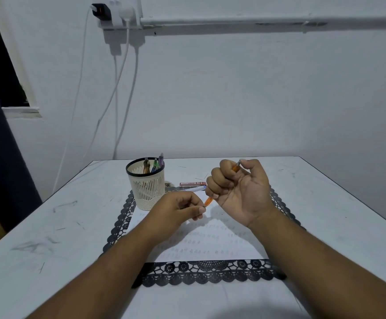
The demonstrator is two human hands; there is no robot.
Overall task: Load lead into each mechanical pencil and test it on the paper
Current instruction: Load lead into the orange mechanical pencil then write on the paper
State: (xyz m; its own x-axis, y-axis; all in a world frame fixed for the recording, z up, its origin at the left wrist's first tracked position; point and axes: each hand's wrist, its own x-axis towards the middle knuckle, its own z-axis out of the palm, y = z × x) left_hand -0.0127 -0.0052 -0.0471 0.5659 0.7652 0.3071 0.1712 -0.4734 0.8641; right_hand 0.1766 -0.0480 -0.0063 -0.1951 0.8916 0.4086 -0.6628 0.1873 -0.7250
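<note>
The right hand [238, 189], palm turned up and fingers curled into a fist, grips a slim orange plastic mechanical pencil [234, 168] above the white sheet of paper [212, 244], its thumb on the grey cap end and its tip slanting down toward the left hand [178, 209], whose thumb and forefinger are pinched together right at that tip; what they pinch is too small to tell. The paper lies on a black lace-edged mat [208, 273] at the middle of the white table [49, 226]. Toward the far edge stands a cream mesh plastic cup [147, 187] holding more pencils, with a red lead case [193, 184] just beside it.
</note>
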